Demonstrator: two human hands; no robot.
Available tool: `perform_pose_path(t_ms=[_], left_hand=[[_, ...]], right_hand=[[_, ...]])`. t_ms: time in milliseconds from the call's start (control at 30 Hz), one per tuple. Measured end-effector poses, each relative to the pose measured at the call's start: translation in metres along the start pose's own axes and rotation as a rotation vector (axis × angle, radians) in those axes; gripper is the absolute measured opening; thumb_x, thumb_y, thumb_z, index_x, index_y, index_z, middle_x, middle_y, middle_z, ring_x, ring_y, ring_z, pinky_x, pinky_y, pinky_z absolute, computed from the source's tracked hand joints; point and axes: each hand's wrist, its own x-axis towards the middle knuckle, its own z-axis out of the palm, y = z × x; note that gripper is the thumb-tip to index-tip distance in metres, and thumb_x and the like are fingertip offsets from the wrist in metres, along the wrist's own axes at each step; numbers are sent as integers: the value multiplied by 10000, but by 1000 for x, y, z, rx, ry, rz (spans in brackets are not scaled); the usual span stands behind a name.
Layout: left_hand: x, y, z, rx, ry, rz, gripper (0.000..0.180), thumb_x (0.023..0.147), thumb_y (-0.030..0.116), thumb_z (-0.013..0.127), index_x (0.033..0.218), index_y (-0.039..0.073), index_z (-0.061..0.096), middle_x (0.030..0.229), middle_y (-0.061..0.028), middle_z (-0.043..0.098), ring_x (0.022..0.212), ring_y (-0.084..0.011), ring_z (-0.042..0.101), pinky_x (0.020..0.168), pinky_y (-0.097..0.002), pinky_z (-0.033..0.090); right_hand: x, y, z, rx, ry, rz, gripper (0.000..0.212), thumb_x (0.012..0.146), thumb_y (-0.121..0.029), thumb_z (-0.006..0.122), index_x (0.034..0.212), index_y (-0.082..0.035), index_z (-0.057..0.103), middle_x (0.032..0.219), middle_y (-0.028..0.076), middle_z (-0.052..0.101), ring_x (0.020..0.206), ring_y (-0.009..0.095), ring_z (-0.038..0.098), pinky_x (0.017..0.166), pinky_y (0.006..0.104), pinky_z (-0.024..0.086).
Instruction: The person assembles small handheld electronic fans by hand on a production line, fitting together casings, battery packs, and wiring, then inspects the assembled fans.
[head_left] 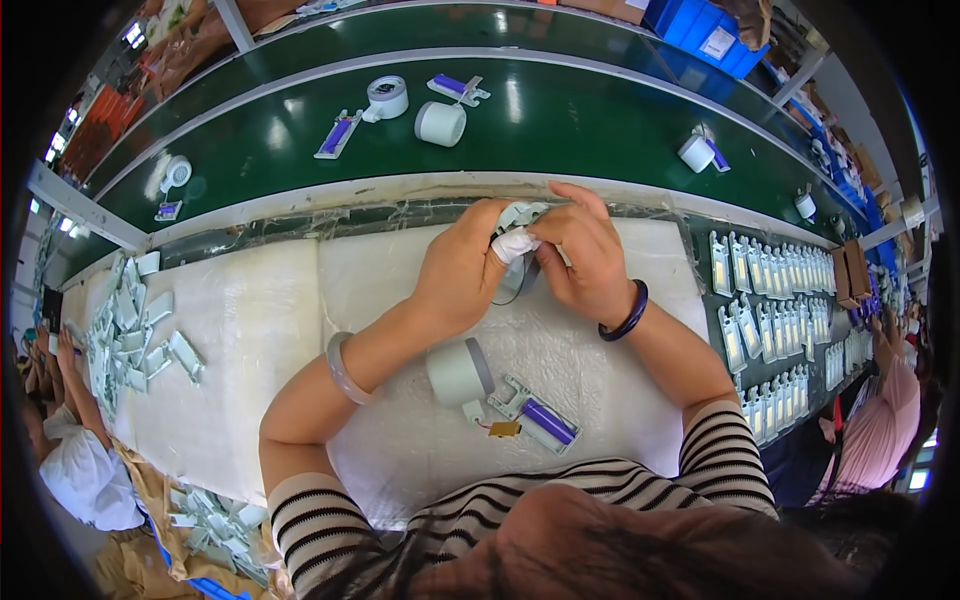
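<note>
My left hand (462, 265), its thumb wrapped in white tape, is closed around a pale green plastic part (518, 214). Fingers of my right hand (582, 243) pinch at the same part from the right. Below the hands shows the dark curved edge of a round piece, mostly covered by my fingers. Nearer my body lies a pale green, drum-shaped housing (452, 372) with a grey rim, tipped on its side. Beside it is an open handle shell with a purple battery (548, 422). A small gold-brown board (504, 429) hangs on thin wires between the two.
Pale green shells (130, 320) are heaped at the left, with more in a lined box (215, 530) below. Rows of handle shells (765, 330) stand at the right. Several drum-and-battery units, one a white drum (440, 124), sit on the green conveyor belt (560, 130). Other people work at both sides.
</note>
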Motion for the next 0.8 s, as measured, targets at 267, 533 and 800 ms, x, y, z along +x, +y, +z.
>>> perform_pose_path(t_ms=[267, 533, 800], left_hand=[[8, 5, -4, -194, -89, -275, 256, 980, 242, 449, 1097, 23, 513, 845, -87, 581, 580, -165, 552, 519, -291, 438], [22, 11, 2, -504, -29, -286, 209, 975, 208, 466, 1109, 50, 499, 899, -73, 591, 583, -95, 544, 492, -233, 455], [34, 0, 5, -411, 166, -345, 250, 899, 198, 614, 1041, 22, 508, 871, -63, 617, 695, -96, 597, 588, -237, 514]], right_hand=[[-8, 9, -4, 85, -49, 82, 272, 715, 15, 658, 972, -26, 576, 861, 98, 594, 790, 258, 591, 916, 377, 445], [-33, 30, 12, 463, -175, 471, 680, 710, -213, 773, 1230, -27, 375, 1109, 164, 529, 985, 297, 572, 848, 375, 460], [-18, 38, -22, 227, -246, 651, 572, 662, -224, 775, 1129, -53, 493, 1005, 117, 574, 923, 235, 600, 813, 315, 474]])
